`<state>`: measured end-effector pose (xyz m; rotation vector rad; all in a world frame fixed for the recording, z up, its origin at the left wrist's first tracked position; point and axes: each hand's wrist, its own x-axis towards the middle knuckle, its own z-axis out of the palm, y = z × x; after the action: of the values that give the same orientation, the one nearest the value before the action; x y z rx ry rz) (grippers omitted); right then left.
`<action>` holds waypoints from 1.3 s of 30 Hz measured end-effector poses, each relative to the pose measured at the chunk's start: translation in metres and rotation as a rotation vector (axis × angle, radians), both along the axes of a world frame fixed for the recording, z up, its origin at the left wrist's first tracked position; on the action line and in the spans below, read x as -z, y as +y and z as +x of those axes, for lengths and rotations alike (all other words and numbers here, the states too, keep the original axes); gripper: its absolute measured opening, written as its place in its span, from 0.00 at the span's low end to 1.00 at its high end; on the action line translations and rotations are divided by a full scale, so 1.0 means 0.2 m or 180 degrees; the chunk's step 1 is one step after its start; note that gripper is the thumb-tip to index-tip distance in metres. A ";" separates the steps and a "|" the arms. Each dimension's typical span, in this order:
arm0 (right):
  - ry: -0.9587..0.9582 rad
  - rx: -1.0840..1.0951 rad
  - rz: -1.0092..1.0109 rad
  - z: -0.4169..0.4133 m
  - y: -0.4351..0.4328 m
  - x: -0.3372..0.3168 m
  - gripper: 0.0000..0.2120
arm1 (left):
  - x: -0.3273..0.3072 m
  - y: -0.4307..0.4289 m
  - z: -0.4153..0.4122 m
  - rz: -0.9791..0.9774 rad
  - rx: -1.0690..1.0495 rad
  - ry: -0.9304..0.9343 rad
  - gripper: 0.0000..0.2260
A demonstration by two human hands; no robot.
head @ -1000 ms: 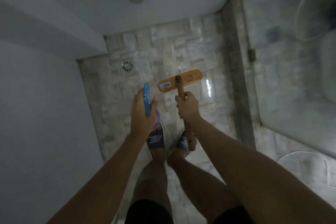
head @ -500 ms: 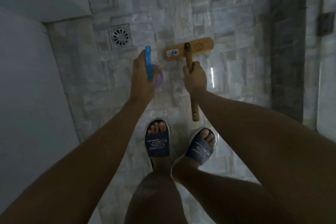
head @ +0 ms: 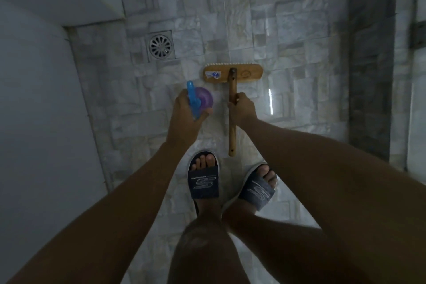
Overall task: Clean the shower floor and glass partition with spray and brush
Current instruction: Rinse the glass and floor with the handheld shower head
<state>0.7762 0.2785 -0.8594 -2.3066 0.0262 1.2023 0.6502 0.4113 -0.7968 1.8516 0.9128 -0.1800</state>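
Note:
My left hand (head: 185,114) grips a spray bottle (head: 202,98) with a blue trigger head and a purple body, seen from above over the shower floor (head: 288,30). My right hand (head: 242,108) grips the wooden handle of a scrub brush (head: 232,73). The brush head lies flat, bristles down, just ahead of both hands on the pale stone tiles. The glass partition (head: 412,99) runs along the right edge, blurred.
A round metal floor drain (head: 160,47) sits ahead to the left of the brush. A white wall (head: 34,99) closes the left side. A dark tiled strip (head: 368,76) borders the floor on the right. My feet in dark slides (head: 203,180) stand below the hands.
The view has tilted further down toward the floor. The brush head now lies squarer to me, and the purple body of the bottle shows more beside my left hand.

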 end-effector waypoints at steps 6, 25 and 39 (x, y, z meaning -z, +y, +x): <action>0.0002 0.0027 -0.0041 0.01 0.03 -0.36 0.17 | -0.40 0.04 0.00 0.0335 0.0151 -0.0033 0.34; -0.2863 0.0182 0.2586 0.62 0.33 -4.48 0.07 | -4.27 0.37 0.77 0.1813 0.0437 -0.2270 0.24; -0.4305 0.0335 0.3780 1.26 0.26 -6.34 0.05 | -5.79 0.35 1.47 0.2848 0.0296 -0.3342 0.18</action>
<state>1.0276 0.3298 0.4096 -1.4956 -0.7820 -0.5341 0.9441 0.4808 0.3616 2.3209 0.1172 1.2194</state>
